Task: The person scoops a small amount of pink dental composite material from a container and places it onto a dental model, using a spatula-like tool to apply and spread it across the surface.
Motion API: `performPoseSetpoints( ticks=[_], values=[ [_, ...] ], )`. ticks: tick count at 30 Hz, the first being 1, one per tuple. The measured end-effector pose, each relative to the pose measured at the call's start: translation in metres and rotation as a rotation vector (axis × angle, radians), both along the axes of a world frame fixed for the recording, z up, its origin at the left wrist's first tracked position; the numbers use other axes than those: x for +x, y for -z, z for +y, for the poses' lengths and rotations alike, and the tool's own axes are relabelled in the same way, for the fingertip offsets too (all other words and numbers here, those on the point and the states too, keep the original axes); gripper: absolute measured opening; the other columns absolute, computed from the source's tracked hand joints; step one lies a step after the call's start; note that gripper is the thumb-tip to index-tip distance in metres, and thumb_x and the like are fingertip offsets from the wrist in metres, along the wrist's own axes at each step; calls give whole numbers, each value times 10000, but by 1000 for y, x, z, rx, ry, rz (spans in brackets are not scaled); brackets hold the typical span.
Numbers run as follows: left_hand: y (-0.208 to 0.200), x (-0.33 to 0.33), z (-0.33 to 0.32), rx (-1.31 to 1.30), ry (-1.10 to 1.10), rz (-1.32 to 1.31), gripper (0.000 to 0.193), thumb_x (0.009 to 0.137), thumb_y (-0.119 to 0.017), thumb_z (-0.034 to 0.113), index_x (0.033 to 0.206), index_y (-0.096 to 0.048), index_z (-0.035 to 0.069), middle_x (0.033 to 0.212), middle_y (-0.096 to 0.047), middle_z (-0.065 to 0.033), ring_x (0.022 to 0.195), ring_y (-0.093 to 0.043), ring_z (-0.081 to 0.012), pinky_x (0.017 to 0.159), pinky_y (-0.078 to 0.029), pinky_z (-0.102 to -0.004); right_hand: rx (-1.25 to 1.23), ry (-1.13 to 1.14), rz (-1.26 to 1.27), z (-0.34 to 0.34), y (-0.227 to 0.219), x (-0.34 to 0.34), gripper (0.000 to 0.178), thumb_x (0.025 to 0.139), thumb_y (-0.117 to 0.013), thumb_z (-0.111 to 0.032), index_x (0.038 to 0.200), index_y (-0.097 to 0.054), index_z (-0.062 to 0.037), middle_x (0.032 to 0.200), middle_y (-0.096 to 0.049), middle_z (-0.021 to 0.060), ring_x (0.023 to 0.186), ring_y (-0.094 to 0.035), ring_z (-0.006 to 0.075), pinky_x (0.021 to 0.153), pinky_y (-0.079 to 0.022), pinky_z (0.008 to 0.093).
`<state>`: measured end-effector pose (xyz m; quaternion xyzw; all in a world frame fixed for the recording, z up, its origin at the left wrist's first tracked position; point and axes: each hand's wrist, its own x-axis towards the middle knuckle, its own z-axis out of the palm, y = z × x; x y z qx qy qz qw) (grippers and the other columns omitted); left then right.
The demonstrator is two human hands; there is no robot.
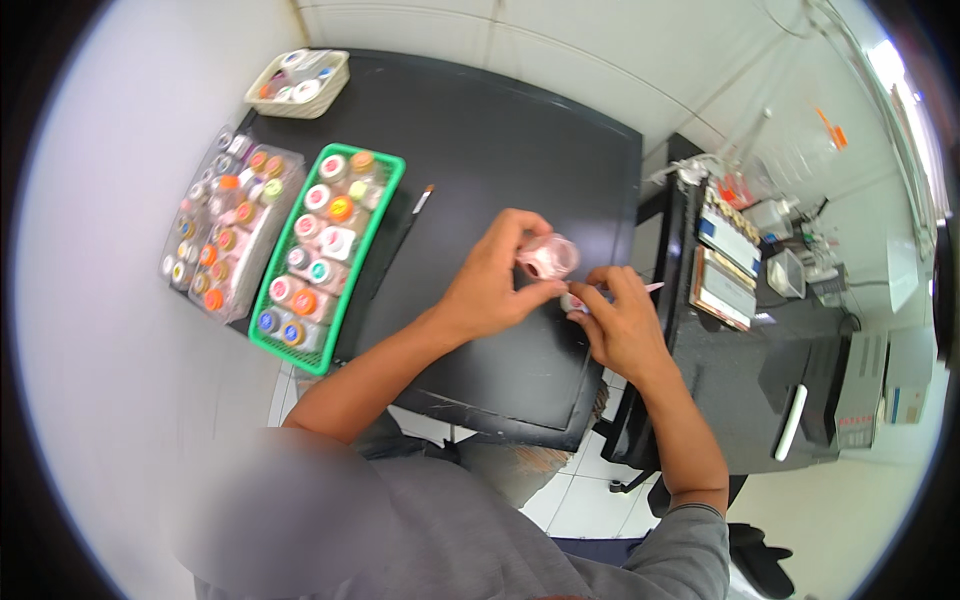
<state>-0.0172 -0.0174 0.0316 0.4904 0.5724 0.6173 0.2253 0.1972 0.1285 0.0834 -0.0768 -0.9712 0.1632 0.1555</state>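
Left hand [490,280] grips a small clear jar [560,255], pinkish inside, fingers bent over its left/far side, thumb on near side. Jar is tilted, held above the desk [500,150], right of left hand's palm and to the far left of the right hand [628,320]. Right hand closed in a narrow pinch on a small round cap [571,302], just near of the jar; thin pale stick [654,287] pokes out its right side, exact hold unclear. Brush [421,202] lies left of both hands; green basket [362,275] of bottles further left.
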Motion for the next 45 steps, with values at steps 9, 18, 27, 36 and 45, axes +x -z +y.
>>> performPoseSetpoints(
  ticks=[9,18,27,36,45],
  values=[
    [-32,5,-117,-71,172,-194,600,963,-964,70,1470,-644,46,1432,-651,-95,1284,-683,-184,1094,-587,-358,198,14,-153,-14,14,-1,439,878,-901,-70,1311,-845,-124,1171,-688,106,1052,-673,340,911,-524,479],
    [-14,0,-202,-120,207,-563,630,1019,-901,52,1603,-664,42,1452,-703,-98,1346,-701,-181,1143,-571,-368,-403,-120,37,-106,-72,-64,466,899,-906,12,1356,-826,-38,1321,-776,166,1151,-794,332,988,-630,410],
    [-2,-7,-221,-59,261,-769,557,1107,-825,49,1583,-540,3,1472,-714,-118,1365,-716,-179,1161,-590,-371,-487,-180,-7,-156,-70,-71,440,937,-905,-60,1371,-837,-88,1318,-809,118,1109,-794,330,948,-604,424],
    [-12,-4,-226,-202,358,-759,455,1103,-803,29,1525,-634,5,1306,-771,-69,1167,-748,-117,1003,-617,-310,-337,-167,-51,-166,-79,-55,451,872,-920,-56,1312,-859,-135,1283,-837,77,1059,-797,288,863,-538,423],
    [-14,17,-227,-98,131,-419,638,963,-1012,237,1437,-658,-2,1303,-751,-110,1148,-778,-198,989,-644,-380,-282,-54,-139,-176,-71,-44,564,856,-1020,-380,1277,-831,-56,1073,-808,92,861,-751,279,774,-499,411]
  ],
)
